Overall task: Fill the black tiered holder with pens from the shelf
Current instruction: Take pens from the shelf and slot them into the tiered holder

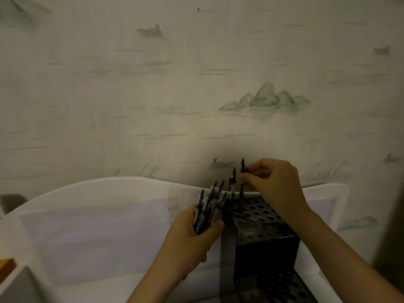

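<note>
The black tiered holder [262, 228], a perforated stepped block, stands on a white shelf [109, 215]. Just left of the holder, the left hand [192, 235] grips a bundle of pens [209, 204], tips fanned upward. Above the holder's rear tier, the right hand [273, 182] pinches one upright pen [242, 171], beside another pen [233, 182] standing there. Behind the holder rises patterned wallpaper [196, 84].

The black tiered holder [260, 219] stands upright, its stepped top pierced with rows of round holes — most of them open. Two dark pens [233, 182] stand in the back-left holes, the rear pen [242, 171] pinched near its top. A bundle of pens [207, 206] fans upward just left of the holder — gripped.
</note>
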Action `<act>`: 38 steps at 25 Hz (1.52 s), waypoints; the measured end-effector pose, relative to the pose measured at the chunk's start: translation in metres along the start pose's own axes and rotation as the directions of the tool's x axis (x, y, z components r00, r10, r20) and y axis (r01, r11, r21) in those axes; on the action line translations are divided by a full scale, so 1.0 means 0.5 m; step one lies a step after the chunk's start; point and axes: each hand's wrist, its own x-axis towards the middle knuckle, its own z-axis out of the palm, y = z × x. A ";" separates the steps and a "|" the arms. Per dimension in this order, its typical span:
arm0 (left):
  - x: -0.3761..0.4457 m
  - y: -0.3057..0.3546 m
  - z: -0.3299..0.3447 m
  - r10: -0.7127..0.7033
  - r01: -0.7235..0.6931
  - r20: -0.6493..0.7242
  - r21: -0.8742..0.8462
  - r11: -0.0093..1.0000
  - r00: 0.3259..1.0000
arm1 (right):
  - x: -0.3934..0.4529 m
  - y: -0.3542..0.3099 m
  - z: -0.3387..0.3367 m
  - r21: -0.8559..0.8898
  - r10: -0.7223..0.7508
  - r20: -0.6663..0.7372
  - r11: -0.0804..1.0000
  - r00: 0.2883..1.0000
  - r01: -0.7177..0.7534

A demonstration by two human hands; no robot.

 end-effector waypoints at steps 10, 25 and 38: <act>0.005 0.005 0.007 0.017 -0.015 0.048 -0.034 0.999 0.999 | -0.022 0.002 -0.021 -0.123 0.034 0.019 0.992 0.999 -0.032; 0.014 0.022 0.051 0.024 -0.006 0.104 -0.168 0.986 0.994 | -0.103 -0.031 -0.038 0.425 0.314 0.466 0.741 0.827 -0.520; 0.011 0.000 0.022 0.000 0.005 0.050 -0.093 0.996 0.999 | 0.008 -0.048 -0.080 -0.045 -0.051 -0.132 0.998 0.990 0.045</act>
